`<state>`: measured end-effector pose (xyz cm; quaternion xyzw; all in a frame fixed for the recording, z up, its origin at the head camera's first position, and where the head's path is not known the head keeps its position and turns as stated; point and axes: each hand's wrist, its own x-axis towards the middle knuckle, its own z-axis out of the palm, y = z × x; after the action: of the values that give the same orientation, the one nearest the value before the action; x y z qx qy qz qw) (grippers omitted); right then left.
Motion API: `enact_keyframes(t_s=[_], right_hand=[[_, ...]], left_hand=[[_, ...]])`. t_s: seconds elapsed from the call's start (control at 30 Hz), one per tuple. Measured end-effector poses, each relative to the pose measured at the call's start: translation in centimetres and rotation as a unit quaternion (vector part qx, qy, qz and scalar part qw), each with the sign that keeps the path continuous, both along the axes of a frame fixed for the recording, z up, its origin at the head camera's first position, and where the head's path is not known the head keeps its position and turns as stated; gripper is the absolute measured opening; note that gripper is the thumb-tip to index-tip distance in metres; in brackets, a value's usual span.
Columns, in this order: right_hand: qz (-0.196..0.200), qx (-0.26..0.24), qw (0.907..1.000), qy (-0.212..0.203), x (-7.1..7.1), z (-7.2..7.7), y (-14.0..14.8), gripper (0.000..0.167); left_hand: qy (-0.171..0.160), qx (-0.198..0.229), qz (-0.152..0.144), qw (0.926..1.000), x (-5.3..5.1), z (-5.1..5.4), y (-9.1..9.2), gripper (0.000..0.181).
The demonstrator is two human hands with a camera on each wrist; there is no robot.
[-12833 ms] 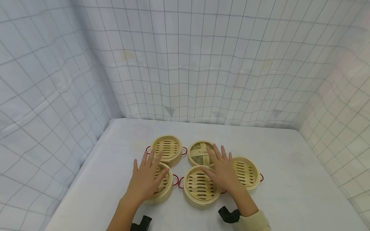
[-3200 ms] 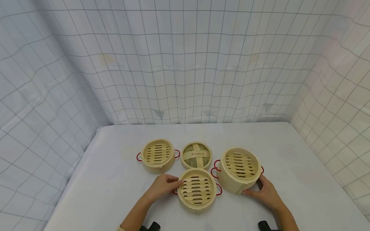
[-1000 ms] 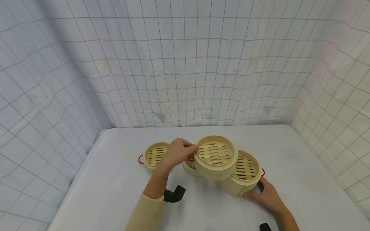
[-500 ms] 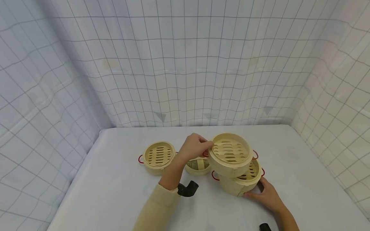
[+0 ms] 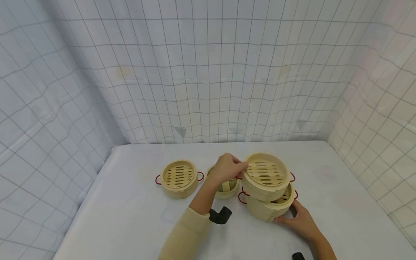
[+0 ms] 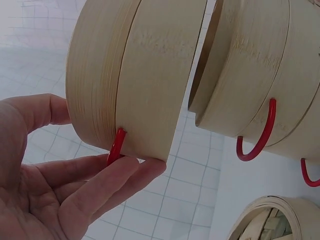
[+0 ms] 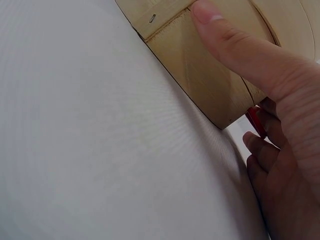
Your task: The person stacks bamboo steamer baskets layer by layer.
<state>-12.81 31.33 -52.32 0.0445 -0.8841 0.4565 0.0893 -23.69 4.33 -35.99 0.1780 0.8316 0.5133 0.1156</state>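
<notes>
My left hand (image 5: 225,169) pinches the left rim and red handle of a bamboo steamer basket (image 5: 264,171). This basket is tilted above a stack of two steamer baskets (image 5: 263,211); the left wrist view shows a gap between the held basket (image 6: 135,75) and the stack (image 6: 250,70). At the stack's lower right side, my right hand (image 5: 302,220) grips the wall. In the right wrist view its thumb lies on the basket wall (image 7: 200,75), with the other fingers round by a red handle (image 7: 256,122).
Another steamer basket (image 5: 177,177) with red handles sits at the left on the white table (image 5: 123,209). Between it and the stack lies a woven steamer lid (image 5: 225,195), partly behind my left hand. White grid-patterned curtains (image 5: 208,90) enclose the table's back and sides.
Earlier, the baskets stood apart under both hands; two then became a stack. My left hand has lifted the front middle basket and carried it rightward over that stack. The right hand stays put lately.
</notes>
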Motion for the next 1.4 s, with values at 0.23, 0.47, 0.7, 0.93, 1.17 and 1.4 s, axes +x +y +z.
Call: enact_keyframes(t_s=[0.23, 0.47, 0.7, 0.93, 1.17, 1.4], right_hand=[[0.002, -0.003, 1.0000, 0.006, 0.0, -0.1, -0.1, 0.076], [0.002, -0.011, 0.9999, 0.002, 0.1, 0.1, -0.2, 0.075], [0.001, -0.009, 0.9999, -0.005, 0.1, -0.1, -0.2, 0.076], [0.000, -0.007, 1.0000, -0.007, 0.5, 0.8, -0.7, 0.077], [-0.001, -0.003, 0.9999, -0.010, 1.2, 3.3, -1.7, 0.080], [-0.005, 0.007, 0.9999, -0.012, 1.1, 3.5, -1.8, 0.080]], left_hand=[[-0.002, -0.018, 0.001, 0.9998, 0.2, -0.2, 1.0, 0.026], [-0.002, -0.022, -0.002, 0.9998, 0.3, -0.6, 1.7, 0.026], [0.008, -0.029, -0.012, 0.9995, 0.6, -0.8, 2.2, 0.026], [0.003, -0.036, -0.010, 0.9993, 0.9, -1.3, 2.6, 0.028], [0.003, -0.046, -0.009, 0.9989, 1.1, -1.4, 2.8, 0.034], [0.005, -0.043, -0.008, 0.9990, 1.0, -1.4, 2.7, 0.031]])
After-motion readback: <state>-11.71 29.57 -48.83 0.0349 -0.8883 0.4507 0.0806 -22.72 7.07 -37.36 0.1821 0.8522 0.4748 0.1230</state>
